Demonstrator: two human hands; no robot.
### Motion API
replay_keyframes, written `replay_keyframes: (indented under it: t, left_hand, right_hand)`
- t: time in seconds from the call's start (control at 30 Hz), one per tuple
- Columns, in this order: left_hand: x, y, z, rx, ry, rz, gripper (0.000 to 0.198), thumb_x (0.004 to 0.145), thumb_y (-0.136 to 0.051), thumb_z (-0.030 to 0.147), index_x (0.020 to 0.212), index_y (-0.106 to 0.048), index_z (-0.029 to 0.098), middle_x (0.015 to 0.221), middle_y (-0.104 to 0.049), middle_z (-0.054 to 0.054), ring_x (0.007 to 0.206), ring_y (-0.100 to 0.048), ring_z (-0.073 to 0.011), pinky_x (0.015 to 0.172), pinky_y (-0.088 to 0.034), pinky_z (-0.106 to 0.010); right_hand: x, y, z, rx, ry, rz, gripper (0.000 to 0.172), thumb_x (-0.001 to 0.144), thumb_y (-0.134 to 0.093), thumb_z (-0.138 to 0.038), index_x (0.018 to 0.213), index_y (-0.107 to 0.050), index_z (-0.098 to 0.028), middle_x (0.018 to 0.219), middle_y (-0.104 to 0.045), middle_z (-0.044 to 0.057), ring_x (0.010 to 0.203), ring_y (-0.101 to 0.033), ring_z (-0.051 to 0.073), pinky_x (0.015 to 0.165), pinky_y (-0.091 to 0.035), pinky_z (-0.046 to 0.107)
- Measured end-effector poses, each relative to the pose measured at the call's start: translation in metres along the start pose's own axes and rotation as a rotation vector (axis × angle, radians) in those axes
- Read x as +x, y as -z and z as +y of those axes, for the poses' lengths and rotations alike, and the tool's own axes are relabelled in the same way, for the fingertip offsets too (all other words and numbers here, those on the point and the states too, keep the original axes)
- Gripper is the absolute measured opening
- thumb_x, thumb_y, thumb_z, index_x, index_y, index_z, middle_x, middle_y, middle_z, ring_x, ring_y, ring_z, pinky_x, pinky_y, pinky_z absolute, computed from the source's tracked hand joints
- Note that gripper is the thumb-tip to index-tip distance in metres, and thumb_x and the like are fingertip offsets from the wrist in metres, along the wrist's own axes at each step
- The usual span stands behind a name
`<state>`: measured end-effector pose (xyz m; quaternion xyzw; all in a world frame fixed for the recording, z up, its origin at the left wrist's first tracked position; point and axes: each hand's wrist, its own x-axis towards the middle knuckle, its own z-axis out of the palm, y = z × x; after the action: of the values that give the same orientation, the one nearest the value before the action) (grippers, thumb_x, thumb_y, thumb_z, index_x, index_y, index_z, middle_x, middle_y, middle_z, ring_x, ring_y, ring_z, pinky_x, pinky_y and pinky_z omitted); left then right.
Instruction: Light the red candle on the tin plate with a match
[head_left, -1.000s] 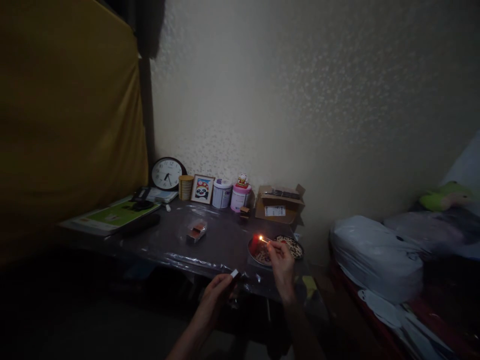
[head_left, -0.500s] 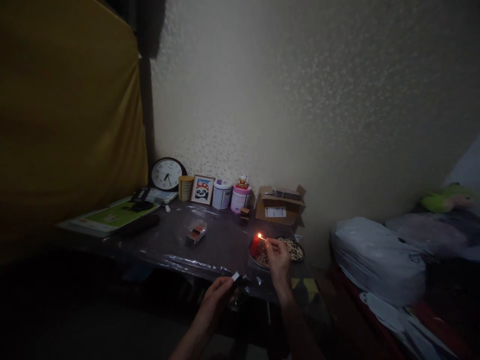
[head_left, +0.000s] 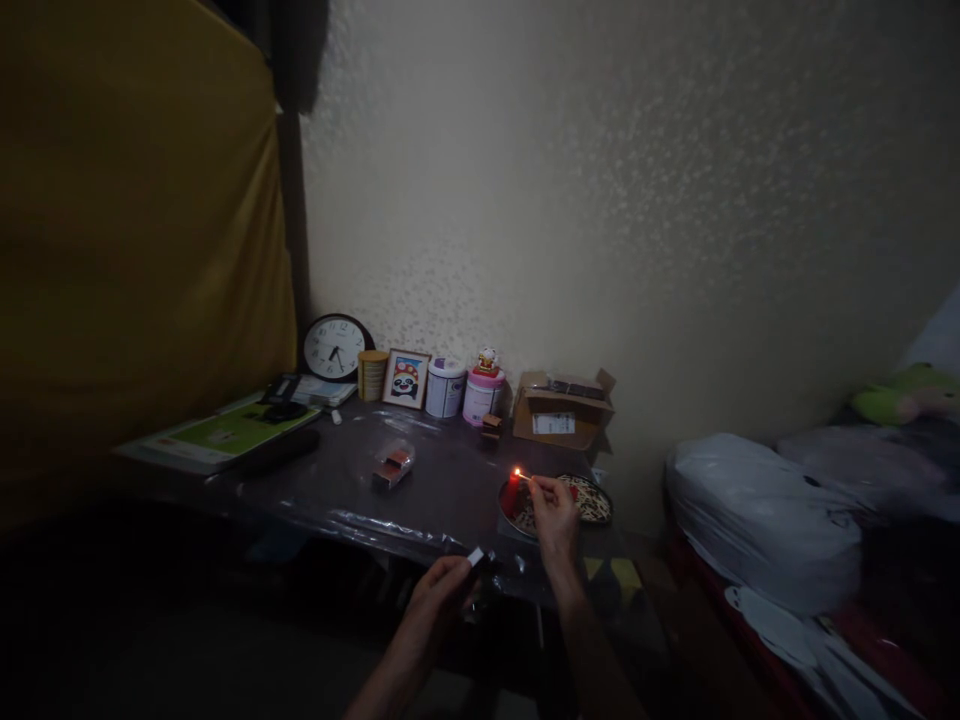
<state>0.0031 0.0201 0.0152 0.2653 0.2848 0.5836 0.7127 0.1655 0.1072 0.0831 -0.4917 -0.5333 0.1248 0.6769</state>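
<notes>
Match flame at the candle's top

Dimness filled the room, and the only bright spot was the flame. The right hand (head_left: 553, 503) was pinched shut on a lit match (head_left: 525, 477), whose stick ran from the fingertips up and to the left, with its burning head touching or just beside the top of a short red candle (head_left: 511, 490). That candle stood upright on a patterned plate (head_left: 596, 505) near the right end of the table (head_left: 442, 485), just left of the hand, so the match's long axis pointed straight at it. The left hand (head_left: 442, 590) hung lower, at the table's near edge, closed around a small matchbox (head_left: 475, 556), well apart from the candle; the right was plainly the nearer. Farther back lay a second small box (head_left: 391, 468), and along the wall stood a clock (head_left: 335, 347), a framed picture (head_left: 406, 379), two tins (head_left: 445, 387) and a cardboard box (head_left: 562, 411)
</notes>
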Motion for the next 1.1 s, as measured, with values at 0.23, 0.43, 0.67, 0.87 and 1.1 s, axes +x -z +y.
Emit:
replay_keyframes:
  t: [0.23, 0.43, 0.67, 0.87, 1.1]
  left_hand:
    - [0.001, 0.002, 0.0, 0.022, 0.001, 0.005, 0.028, 0.063, -0.074, 0.04, 0.072, -0.065, 0.016, 0.061, -0.063, 0.0, 0.056, -0.054, -0.0114, 0.055, -0.038, -0.024]
    - [0.005, 0.006, -0.006, -0.039, 0.009, -0.028, 0.024, 0.064, -0.073, 0.038, 0.07, -0.064, 0.017, 0.059, -0.061, 0.001, 0.055, -0.054, -0.0114, 0.055, -0.039, -0.024]
    - [0.0, 0.002, 0.001, 0.006, 0.001, 0.004, 0.027, 0.061, -0.075, 0.04, 0.07, -0.065, 0.017, 0.063, -0.063, 0.001, 0.06, -0.055, -0.0119, 0.058, -0.04, -0.024]
    - [-0.004, -0.005, 0.006, 0.043, 0.022, 0.054, 0.033, 0.055, -0.077, 0.043, 0.068, -0.064, 0.016, 0.06, -0.062, 0.001, 0.056, -0.053, -0.0112, 0.057, -0.038, -0.024]
    - [0.002, 0.003, 0.0, 0.014, 0.018, -0.003, 0.027, 0.062, -0.074, 0.041, 0.071, -0.064, 0.017, 0.06, -0.061, 0.002, 0.055, -0.052, -0.0105, 0.056, -0.037, -0.024]
  right_hand:
    - [0.001, -0.001, 0.002, -0.007, -0.023, -0.016, 0.025, 0.069, -0.06, -0.041, 0.072, -0.064, -0.016, 0.072, -0.065, 0.005, 0.066, -0.062, 0.018, 0.062, -0.051, 0.031]
    - [0.001, 0.0, 0.001, -0.02, -0.033, -0.01, 0.025, 0.069, -0.059, -0.041, 0.072, -0.064, -0.017, 0.072, -0.065, 0.005, 0.065, -0.06, 0.018, 0.062, -0.05, 0.03]
    - [0.002, 0.0, 0.002, -0.03, -0.049, -0.01, 0.026, 0.069, -0.058, -0.042, 0.073, -0.064, -0.017, 0.073, -0.066, 0.006, 0.066, -0.061, 0.019, 0.063, -0.05, 0.031]
    - [0.002, 0.0, 0.004, -0.031, -0.045, -0.017, 0.026, 0.069, -0.06, -0.042, 0.074, -0.065, -0.017, 0.075, -0.067, 0.006, 0.066, -0.061, 0.018, 0.063, -0.05, 0.03]
    - [0.002, -0.001, 0.003, -0.009, -0.058, -0.012, 0.025, 0.069, -0.06, -0.041, 0.073, -0.064, -0.017, 0.073, -0.067, 0.005, 0.065, -0.062, 0.018, 0.063, -0.05, 0.03]
